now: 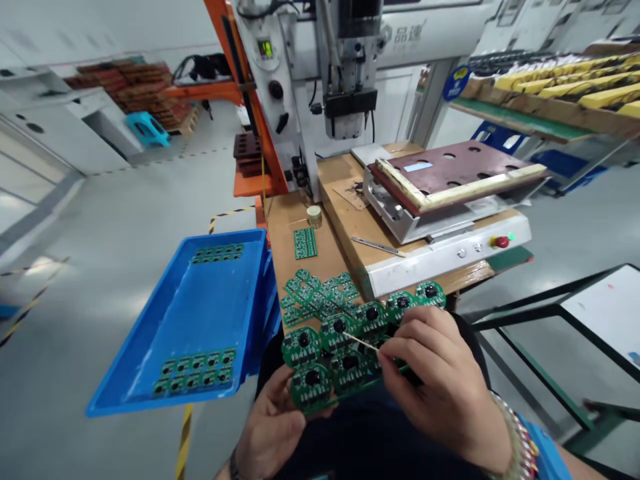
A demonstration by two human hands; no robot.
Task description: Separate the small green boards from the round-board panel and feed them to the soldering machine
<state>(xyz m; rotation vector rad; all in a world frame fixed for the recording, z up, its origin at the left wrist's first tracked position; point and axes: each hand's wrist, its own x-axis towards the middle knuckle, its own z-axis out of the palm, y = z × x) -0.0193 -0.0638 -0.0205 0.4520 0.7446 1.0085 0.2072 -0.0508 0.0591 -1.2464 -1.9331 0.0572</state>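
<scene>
your right hand, nearest the camera, pinches one thin stick between thumb and fingers, tip beside a dark blob on the panel. your left hand, half-curled, grips that panel's near left corner; it spans both hands. count: five round boards in the far row, all blobbed; at least two blobbed nearer, remainder behind your right hand, cannot tell. progress, judged: panel largely covered; two finished panels in the blue tray, left of your hands. remaining, likely: the pile just beyond your hands, uncountable. farther: one rectangular board, one pot.
</scene>
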